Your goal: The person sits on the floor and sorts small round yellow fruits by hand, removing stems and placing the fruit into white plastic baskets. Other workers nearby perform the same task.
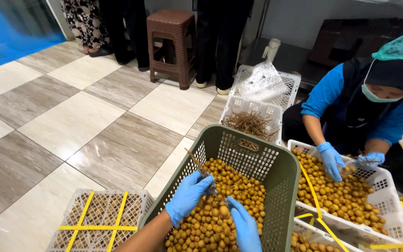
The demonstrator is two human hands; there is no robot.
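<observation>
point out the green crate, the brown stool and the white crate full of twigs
green crate [276, 175]: head view, on its bare perforated right wall
brown stool [171, 21]: head view, on the seat top
white crate of twigs [257, 108]: head view, on its far rim wall

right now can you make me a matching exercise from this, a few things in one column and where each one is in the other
Things:
1. green crate
2. brown stool
3. dry twigs
4. yellow straps

Places:
a. in the white crate behind the green one
b. far off, beside standing legs
c. across the white crate at lower left
d. under both gloved hands, full of small brown fruit

Pairs: 1-d, 2-b, 3-a, 4-c
</observation>
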